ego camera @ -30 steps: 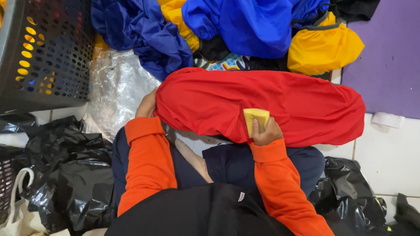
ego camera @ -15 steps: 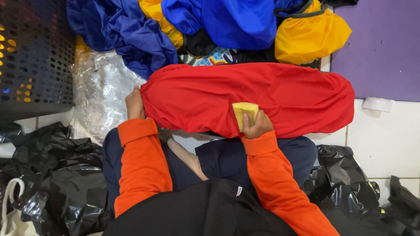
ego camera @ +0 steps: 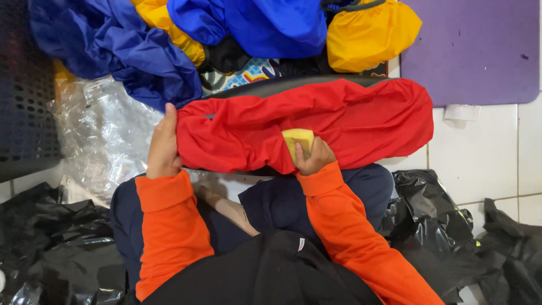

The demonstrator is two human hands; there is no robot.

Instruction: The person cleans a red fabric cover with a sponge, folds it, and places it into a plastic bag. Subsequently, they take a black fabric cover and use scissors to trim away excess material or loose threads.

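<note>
2 hands: on 1 red cover [ego camera: 350, 121], across the lap.
Left hand [ego camera: 164, 148]: pinches its end.
Right hand [ego camera: 314, 157]: grips yellow sponge [ego camera: 298, 140] against it.
Handling: light, limp, slippery; hold by ends.

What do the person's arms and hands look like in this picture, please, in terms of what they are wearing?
Both arms are covered by long, bright orange sleeves with ribbed cuffs that end at the wrists. The left hand and the right hand are bare: no gloves, and no rings, watch or wristband can be seen. The sleeves are plain, without visible markings or print.
</note>
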